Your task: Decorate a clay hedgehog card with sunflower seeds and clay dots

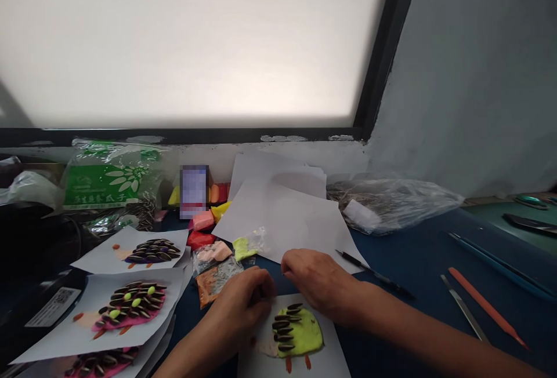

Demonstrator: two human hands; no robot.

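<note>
I record a yellow-green clay hedgehog (311,333), part-studded with sunflower seeds (285,331), on a white sheet (331,362) nearest me on the blue tabletop (413,244). My left hand (252,300) is at the sheet's upper left, my right hand (319,279) over its upper edge; both curl inward, contents, if any, indeterminable.
</note>
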